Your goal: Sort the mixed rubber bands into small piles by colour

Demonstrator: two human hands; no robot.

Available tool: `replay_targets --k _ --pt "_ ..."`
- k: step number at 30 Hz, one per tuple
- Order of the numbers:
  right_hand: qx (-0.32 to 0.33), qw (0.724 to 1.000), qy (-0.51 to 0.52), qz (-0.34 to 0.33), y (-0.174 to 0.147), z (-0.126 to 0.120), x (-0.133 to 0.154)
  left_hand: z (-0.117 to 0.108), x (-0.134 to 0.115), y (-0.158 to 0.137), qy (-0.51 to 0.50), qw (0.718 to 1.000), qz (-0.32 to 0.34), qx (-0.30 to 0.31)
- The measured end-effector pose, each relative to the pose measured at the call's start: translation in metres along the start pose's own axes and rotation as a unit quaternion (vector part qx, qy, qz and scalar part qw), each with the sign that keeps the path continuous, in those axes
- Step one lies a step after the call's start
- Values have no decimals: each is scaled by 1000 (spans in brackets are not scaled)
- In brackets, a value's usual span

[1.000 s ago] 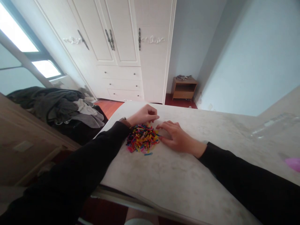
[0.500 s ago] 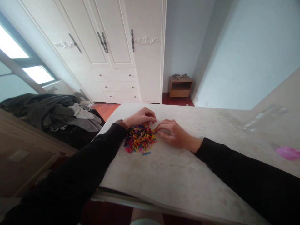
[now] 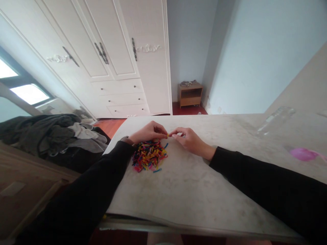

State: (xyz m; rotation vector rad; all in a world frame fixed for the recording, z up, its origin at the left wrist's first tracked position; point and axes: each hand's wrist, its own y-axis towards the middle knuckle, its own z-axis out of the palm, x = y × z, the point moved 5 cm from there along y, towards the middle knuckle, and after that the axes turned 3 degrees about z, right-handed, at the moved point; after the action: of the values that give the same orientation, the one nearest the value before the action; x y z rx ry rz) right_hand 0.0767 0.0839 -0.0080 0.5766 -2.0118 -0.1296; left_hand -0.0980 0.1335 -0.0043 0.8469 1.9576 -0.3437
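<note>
Your left hand and your right hand almost meet over the far part of the table. Between their fingertips is a small yellow bit. Both hands make a narrow pinch on it, but your fingers hide most of it, so its full shape is hard to make out. The tips of your left thumb and fingers are a bit blurry too.

Just below your left hand sits a colorful heap of thin, bendy little loops and strips in red, yellow, pink, blue and black. They are so tangled that you can't tell them apart one by one. Your left sleeve hides part of the heap's side. A blue strip lies at the near edge of the heap.

The table top is pale and smooth, with gray smudges. Over to the right, a clear, shiny, see-through thing lies on its side, its edges faint. Near it is a smooth, round pink thing, well apart from your right hand. Your right sleeve runs off the picture. Past the table are a white wardrobe and a little wooden stand. Soft, crumpled clothes pile up at the left, cut off by the edge.
</note>
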Motion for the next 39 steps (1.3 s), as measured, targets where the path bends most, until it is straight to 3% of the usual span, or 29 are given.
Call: replay_targets --k 8,17,23,27,34,39 --pt "-34 998 34 42 3 -6 -9 0 0 0 -13 1000 1 -4" --pt "-119 985 114 49 6 -18 -19 2 3 -4 -37 998 -54 7" --pt "-90 996 -2 -2 13 -39 -28 1 4 -2 6 1000 -24 -3" --pt "-108 993 -39 -1 17 -55 -41 0 7 -1 26 999 -26 -8" --pt "-54 992 -114 -1 20 -49 -46 0 8 0 21 999 -16 -20" --pt "-117 983 -144 -17 19 -53 -44 3 7 0 13 1000 -21 -17"
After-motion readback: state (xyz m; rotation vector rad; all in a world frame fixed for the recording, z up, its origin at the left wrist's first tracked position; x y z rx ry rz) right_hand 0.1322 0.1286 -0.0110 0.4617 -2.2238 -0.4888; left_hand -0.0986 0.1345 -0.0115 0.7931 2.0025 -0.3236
